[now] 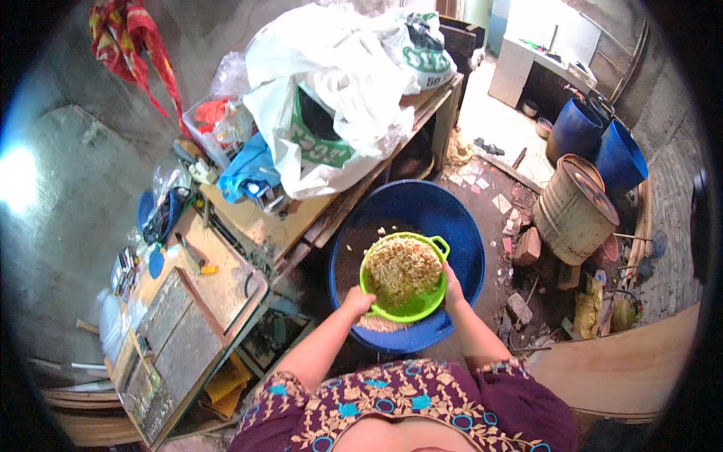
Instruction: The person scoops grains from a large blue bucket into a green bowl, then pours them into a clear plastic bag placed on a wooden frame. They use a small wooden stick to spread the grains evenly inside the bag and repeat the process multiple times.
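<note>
A bright green colander (pixel 423 306) with a loop handle at its far right is held up between my hands. Inside it lies a heap of pale tan, kernel-like pieces (pixel 403 260); I cannot tell their exact kind. My left hand (pixel 357 301) grips the near left rim, thumb on top. Around the right side curls my right hand (pixel 453 289), its fingers partly hidden by the colander. Below stands a big round blue tub (pixel 463 226). More of the same pale pieces (pixel 382 324) show in the tub under the colander's near edge, and a few loose ones appear by its far left rim.
Left of the tub are a wooden table (pixel 233 290) with tools and a bench bearing large white sacks (pixel 339 83). To the right stand a rusty drum (pixel 576 211), blue barrels (pixel 621 158) and bricks (pixel 527 246). A wooden board (pixel 617 358) lies near right.
</note>
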`<act>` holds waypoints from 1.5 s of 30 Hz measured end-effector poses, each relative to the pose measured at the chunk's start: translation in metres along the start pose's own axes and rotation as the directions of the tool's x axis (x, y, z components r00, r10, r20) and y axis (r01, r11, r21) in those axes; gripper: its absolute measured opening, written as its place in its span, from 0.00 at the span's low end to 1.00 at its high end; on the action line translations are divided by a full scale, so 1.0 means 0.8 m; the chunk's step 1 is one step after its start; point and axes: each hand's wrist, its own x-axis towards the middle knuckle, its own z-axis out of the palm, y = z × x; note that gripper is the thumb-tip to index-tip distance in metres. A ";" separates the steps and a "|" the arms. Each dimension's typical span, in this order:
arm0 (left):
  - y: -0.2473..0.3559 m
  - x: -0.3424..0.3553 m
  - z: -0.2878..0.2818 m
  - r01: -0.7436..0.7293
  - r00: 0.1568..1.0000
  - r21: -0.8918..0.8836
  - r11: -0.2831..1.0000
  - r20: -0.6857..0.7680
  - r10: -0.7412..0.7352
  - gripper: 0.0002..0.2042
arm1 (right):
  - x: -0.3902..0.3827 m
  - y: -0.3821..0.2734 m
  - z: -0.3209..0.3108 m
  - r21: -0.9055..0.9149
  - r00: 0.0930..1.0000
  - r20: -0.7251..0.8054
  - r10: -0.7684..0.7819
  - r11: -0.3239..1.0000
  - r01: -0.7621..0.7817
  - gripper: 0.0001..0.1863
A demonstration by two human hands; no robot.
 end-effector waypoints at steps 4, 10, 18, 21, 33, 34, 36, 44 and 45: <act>-0.029 -0.018 -0.013 -0.168 0.982 0.108 0.980 -0.068 0.176 0.16 | -0.042 -0.001 0.024 0.057 0.964 0.158 -0.216 0.976 0.209 0.34; -0.030 -0.024 -0.029 -0.007 1.000 0.030 1.000 0.000 0.007 0.19 | -0.019 0.002 0.027 -0.063 0.999 -0.010 -0.053 0.997 0.052 0.28; -0.010 -0.226 -0.148 -0.025 0.997 -0.430 0.903 0.053 0.053 0.17 | -0.097 -0.047 0.160 -0.373 0.777 0.610 0.155 0.921 0.109 0.58; -0.055 -0.343 -0.206 -0.087 0.996 -0.502 0.860 -0.074 0.058 0.20 | -0.163 -0.018 0.271 -0.492 0.659 0.701 0.272 0.854 0.170 0.63; -0.289 -0.759 -0.363 -0.347 0.936 -0.849 0.398 -0.336 0.100 0.40 | -0.345 0.304 0.560 -0.457 0.296 0.871 0.391 0.867 0.200 0.69; -0.303 -0.782 -0.368 -0.351 0.935 -0.902 0.249 -0.325 0.142 0.41 | -0.356 0.325 0.570 -0.441 0.276 0.880 0.388 0.881 0.170 0.70; -0.340 -0.812 -0.375 -0.419 0.908 -0.849 0.322 -0.388 0.159 0.42 | -0.376 0.363 0.584 -0.422 0.310 0.883 0.352 0.886 0.195 0.71; -0.388 -0.808 -0.437 -0.543 0.768 -0.573 0.614 -0.634 0.088 0.33 | -0.402 0.448 0.659 -0.362 0.283 0.914 0.291 0.900 0.242 0.73; -0.403 -0.799 -0.451 -0.566 0.767 -0.575 0.591 -0.631 0.121 0.32 | -0.396 0.461 0.667 -0.346 0.302 0.913 0.273 0.911 0.223 0.72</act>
